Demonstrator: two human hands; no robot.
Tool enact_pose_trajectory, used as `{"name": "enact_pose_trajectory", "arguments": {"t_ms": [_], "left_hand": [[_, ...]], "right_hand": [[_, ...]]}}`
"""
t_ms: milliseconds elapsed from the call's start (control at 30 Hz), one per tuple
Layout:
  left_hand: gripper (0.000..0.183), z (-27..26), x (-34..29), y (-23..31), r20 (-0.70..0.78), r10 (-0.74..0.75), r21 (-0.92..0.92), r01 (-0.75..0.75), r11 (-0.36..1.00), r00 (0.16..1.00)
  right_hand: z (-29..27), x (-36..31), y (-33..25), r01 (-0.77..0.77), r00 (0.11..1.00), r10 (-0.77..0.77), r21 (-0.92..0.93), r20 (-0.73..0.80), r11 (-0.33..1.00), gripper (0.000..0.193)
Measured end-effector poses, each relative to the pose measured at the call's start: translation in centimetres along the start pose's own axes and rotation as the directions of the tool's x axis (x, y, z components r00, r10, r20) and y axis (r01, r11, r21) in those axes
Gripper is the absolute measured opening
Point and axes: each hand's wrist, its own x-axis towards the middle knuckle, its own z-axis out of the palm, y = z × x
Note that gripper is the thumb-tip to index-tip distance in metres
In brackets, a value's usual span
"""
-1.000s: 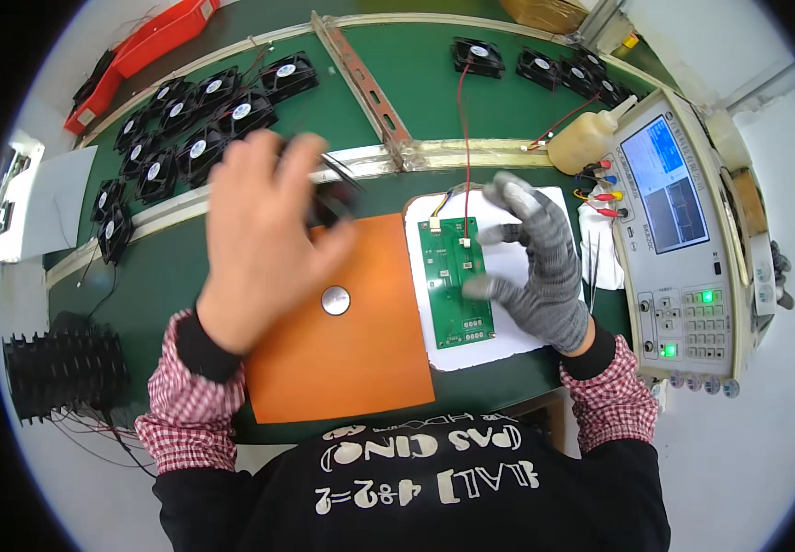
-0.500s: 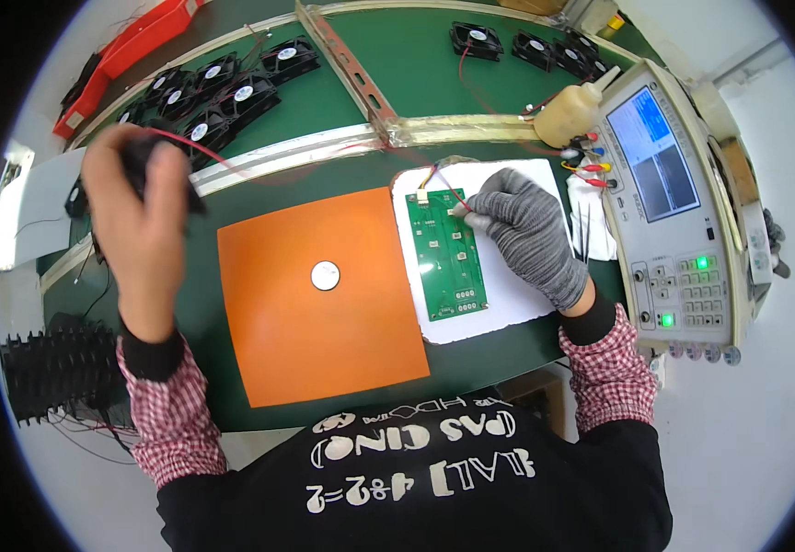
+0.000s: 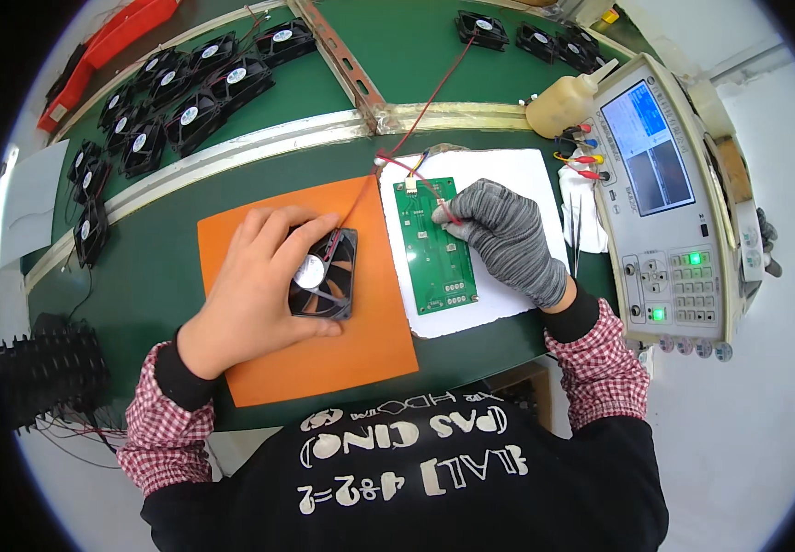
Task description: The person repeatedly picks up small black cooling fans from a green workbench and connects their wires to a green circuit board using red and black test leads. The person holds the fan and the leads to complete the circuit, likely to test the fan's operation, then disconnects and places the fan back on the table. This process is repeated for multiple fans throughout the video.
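Note:
On the orange mat [image 3: 374, 354], my bare left hand [image 3: 264, 276] grips a black cooling fan [image 3: 335, 299], thumb along its near edge and fingers over its far edge. The fan has a round white label on its hub. To the right, a green circuit board [image 3: 430, 267] lies on a white pad [image 3: 517, 290]. My right hand [image 3: 503, 230], in a grey glove, pinches the small connector end of red wires [image 3: 441, 200] at the board's upper right part. Whether the connector is seated cannot be told. A coloured cable plugs into a white socket [image 3: 411, 186] at the board's upper left.
Several black fans [image 3: 190, 115] stand beyond the metal rail on the left, others [image 3: 482, 30] at the far right. A test instrument [image 3: 660, 198] with a lit screen stands at right, beside a yellowish bottle [image 3: 558, 110] and tweezers [image 3: 577, 230]. Black racks [image 3: 52, 373] sit at left.
My left hand has brought the fan from the left down onto the orange mat, over the white disc seen there before. My right hand stays at the board, still pinching the red wire end.

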Motion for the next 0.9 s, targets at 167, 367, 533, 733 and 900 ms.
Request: {"name": "enact_pose_trajectory", "arguments": {"t_ms": [167, 367, 533, 733, 900], "left_hand": [[0.092, 0.9, -0.2, 0.8, -0.153, 0.038, 0.157, -0.014, 0.988, 0.988], [0.065, -3.7, -2.2, 4.1, -0.217, 0.397, 0.039, -0.398, 0.916, 0.892], [0.054, -5.4, -2.6, 3.1, 0.133, 0.452, -0.986, 0.162, -0.026, 0.882], [0.057, -6.1, -4.5, 4.1, 0.189, 0.131, -0.978, 0.174, 0.118, 0.973], [0.060, -4.6, -3.8, 5.4, -0.603, 0.117, 0.056, -0.105, 0.993, 0.789]], "right_hand": [[-0.3, 0.3, 0.3, 0.235, 0.971, -0.221, -0.201, 0.090, 0.951, 0.024], [-0.4, 0.4, 0.2, 0.188, 0.981, -0.177, -0.172, 0.079, 0.967, 0.024], [-0.4, 0.1, 0.6, 0.123, 0.992, -0.122, -0.073, 0.012, 0.990, 0.024], [0.5, 0.2, 1.0, 0.142, 0.990, -0.142, -0.034, 0.001, 0.989, 0.023], [0.1, 0.0, 0.6, 0.142, 0.990, -0.144, -0.129, -0.007, 0.981, 0.017]]}}
